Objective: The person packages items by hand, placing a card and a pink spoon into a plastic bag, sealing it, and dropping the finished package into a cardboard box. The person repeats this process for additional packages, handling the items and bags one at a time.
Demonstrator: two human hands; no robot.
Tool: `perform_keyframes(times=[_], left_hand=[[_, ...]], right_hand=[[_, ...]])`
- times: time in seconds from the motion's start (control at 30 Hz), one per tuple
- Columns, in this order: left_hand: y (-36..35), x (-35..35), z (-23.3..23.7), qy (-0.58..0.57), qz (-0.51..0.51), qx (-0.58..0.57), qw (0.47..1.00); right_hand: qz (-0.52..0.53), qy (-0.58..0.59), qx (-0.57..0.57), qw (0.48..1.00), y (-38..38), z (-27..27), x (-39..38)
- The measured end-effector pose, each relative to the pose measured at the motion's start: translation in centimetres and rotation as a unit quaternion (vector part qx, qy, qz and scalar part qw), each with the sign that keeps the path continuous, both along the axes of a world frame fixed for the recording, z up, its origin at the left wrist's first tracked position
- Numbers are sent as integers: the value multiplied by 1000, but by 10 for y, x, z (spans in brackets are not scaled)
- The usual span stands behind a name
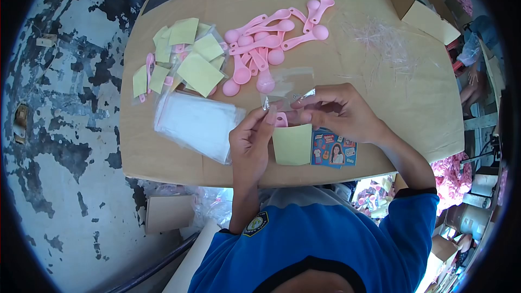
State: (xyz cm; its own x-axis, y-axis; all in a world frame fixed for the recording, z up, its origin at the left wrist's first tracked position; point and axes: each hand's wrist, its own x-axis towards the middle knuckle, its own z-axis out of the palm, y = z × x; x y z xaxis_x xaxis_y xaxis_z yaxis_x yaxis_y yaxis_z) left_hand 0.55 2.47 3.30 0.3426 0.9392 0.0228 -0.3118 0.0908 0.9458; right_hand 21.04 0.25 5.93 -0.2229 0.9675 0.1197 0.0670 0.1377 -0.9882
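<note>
My left hand point(254, 133) pinches one side of the mouth of a clear plastic bag point(287, 82), and my right hand point(337, 109) pinches the other side. Between my hands shows the end of a pink spoon point(281, 120), just above a pale yellow card point(292, 145); whether both are inside the bag I cannot tell. Blue printed cards point(334, 149) lie under my right wrist. A stack of clear bags point(196, 126) rests left of my left hand. Beyond my hands is a pile of pink spoons point(260, 49).
Packed bags with yellow cards point(201, 73) lie at the left of the brown-covered table point(325, 176). Clear plastic strips point(382, 49) are scattered at the right. An open cardboard box point(423, 13) stands at the back right. Another person's hand point(473, 76) shows beyond the right edge.
</note>
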Motion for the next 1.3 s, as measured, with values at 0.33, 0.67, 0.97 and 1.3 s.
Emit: perform_keyframes(times=[0.33, 0.67, 0.97, 1.3], left_hand=[[4, -7, 0, 24, -29, 25, 999], [-2, -14, 9, 7, -93, 55, 994], [3, -15, 2, 1, -108, 167, 980], [3, -23, 10, 84, -126, 162, 975]], right_hand=[[-14, 33, -56, 998, 0, -5, -2], [-4, 15, 59, 998, 2, -12, 1], [100, -110, 257, 955, 9, 0, 20], [98, -100, 253, 957, 12, -1, 18]])
